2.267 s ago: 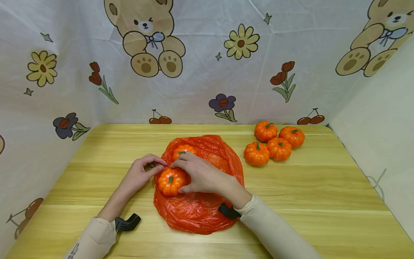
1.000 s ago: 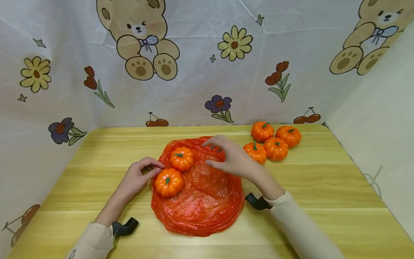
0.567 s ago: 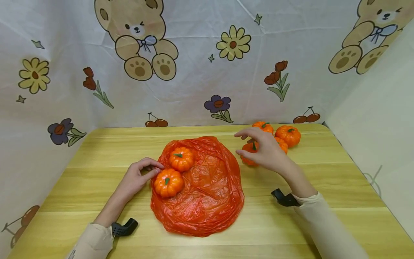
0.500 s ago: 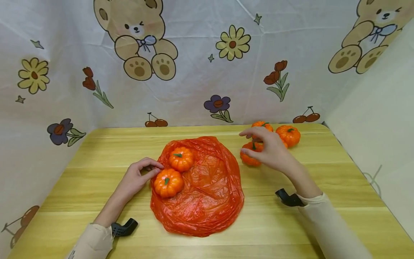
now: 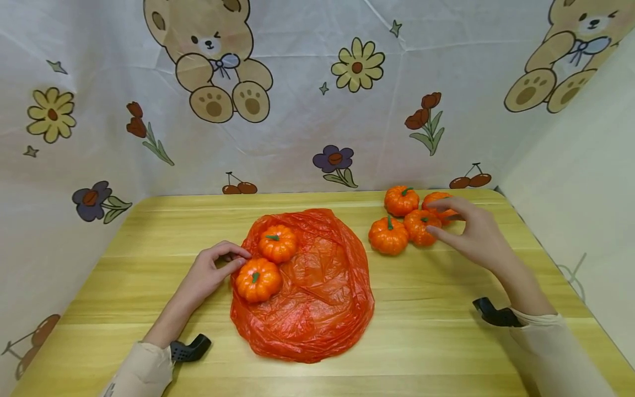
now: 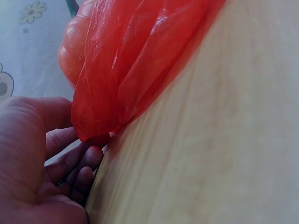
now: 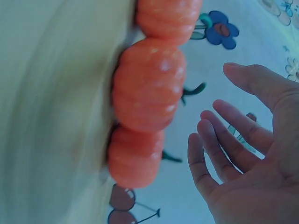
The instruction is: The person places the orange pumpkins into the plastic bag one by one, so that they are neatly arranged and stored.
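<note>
left hand [image 5: 212, 273]: narrow, the rim of the red plastic bag [image 5: 322, 309] pinched between thumb and fingers; the left wrist view shows the film caught there, just above the wooden tabletop [image 5: 163, 237]. right hand [image 5: 478, 234]: wide, thumb and fingers well spread, at the cluster on the person's right. in the head view its fingers overlap the far-right pumpkin [image 5: 435, 199] and its thumb tip the middle pumpkin [image 5: 420, 230]; the right wrist view shows a gap between the hand and the three pumpkins in frame. contact with the far-right pumpkin: cannot tell.

bag: spread out in a rough round, crumpled, rim raised. inside the rim, left side: upper bagged pumpkin [image 5: 279, 245] and lower bagged pumpkin [image 5: 259, 280], side by side, green stems showing.

cluster: four pumpkins on the tabletop near its far edge, well apart from the bag; the other two are the back-left pumpkin [image 5: 402, 201] and the front-left pumpkin [image 5: 388, 237].

behind: pale cloth [image 5: 297, 127] printed with bears, flowers and cherries.
</note>
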Demonstrator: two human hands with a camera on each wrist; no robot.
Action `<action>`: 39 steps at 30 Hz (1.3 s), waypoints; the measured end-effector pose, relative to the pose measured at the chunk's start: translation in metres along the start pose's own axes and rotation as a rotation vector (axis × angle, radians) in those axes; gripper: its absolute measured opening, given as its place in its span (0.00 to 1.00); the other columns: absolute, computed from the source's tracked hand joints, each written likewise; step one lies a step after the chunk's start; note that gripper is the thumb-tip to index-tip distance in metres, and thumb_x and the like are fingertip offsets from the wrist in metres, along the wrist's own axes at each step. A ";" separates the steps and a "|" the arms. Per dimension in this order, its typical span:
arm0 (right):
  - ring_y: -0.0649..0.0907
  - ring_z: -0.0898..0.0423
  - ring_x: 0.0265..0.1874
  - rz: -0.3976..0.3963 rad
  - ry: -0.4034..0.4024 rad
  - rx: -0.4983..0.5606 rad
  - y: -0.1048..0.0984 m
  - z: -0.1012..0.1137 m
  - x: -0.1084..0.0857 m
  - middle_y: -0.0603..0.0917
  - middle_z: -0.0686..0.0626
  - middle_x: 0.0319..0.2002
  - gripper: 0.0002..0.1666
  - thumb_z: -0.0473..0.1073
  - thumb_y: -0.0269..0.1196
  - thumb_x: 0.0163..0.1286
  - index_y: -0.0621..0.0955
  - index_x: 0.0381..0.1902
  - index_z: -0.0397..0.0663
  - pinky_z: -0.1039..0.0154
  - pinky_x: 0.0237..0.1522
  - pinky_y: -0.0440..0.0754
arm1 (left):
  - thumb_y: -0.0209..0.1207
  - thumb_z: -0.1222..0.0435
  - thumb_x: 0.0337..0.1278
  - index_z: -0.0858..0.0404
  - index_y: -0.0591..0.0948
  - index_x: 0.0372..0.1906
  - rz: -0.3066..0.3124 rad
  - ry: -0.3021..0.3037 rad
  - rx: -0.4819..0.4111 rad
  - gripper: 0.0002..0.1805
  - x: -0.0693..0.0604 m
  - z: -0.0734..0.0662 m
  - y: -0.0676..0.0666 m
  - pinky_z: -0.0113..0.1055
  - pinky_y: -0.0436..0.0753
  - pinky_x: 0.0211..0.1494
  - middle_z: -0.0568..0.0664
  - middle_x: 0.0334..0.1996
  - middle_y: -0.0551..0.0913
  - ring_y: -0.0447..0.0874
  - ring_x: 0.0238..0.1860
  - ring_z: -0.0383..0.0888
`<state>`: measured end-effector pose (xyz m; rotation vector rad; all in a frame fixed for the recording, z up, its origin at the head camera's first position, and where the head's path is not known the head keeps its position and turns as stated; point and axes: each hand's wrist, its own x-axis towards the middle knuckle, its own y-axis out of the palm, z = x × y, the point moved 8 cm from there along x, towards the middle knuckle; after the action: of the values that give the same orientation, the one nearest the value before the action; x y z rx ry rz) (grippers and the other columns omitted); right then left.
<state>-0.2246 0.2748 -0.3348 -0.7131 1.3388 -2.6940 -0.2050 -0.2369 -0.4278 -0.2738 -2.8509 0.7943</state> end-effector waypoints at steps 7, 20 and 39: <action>0.86 0.42 0.49 -0.024 0.002 -0.016 -0.003 -0.015 -0.003 0.86 0.43 0.58 0.26 0.39 0.78 0.63 0.85 0.58 0.43 0.85 0.51 0.68 | 0.65 0.59 0.73 0.54 0.90 0.48 -0.003 -0.008 0.009 0.07 -0.002 0.002 -0.003 0.28 0.78 0.50 0.47 0.48 0.88 0.81 0.45 0.43; 0.85 0.45 0.48 0.048 -0.020 -0.032 0.014 -0.023 -0.005 0.86 0.40 0.59 0.32 0.41 0.79 0.62 0.83 0.63 0.42 0.49 0.50 0.85 | 0.65 0.59 0.73 0.53 0.90 0.48 0.000 -0.005 0.009 0.07 -0.001 0.002 -0.002 0.28 0.78 0.50 0.47 0.48 0.88 0.81 0.44 0.42; 0.84 0.39 0.52 0.179 0.013 0.062 0.029 -0.030 -0.010 0.80 0.36 0.63 0.45 0.41 0.83 0.56 0.75 0.69 0.38 0.39 0.52 0.85 | 0.65 0.60 0.73 0.54 0.90 0.49 0.002 -0.007 0.021 0.07 0.000 0.000 0.000 0.28 0.77 0.50 0.47 0.48 0.88 0.81 0.45 0.42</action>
<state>-0.2329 0.2809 -0.3764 -0.5435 1.2506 -2.5902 -0.2053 -0.2369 -0.4271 -0.2715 -2.8472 0.8260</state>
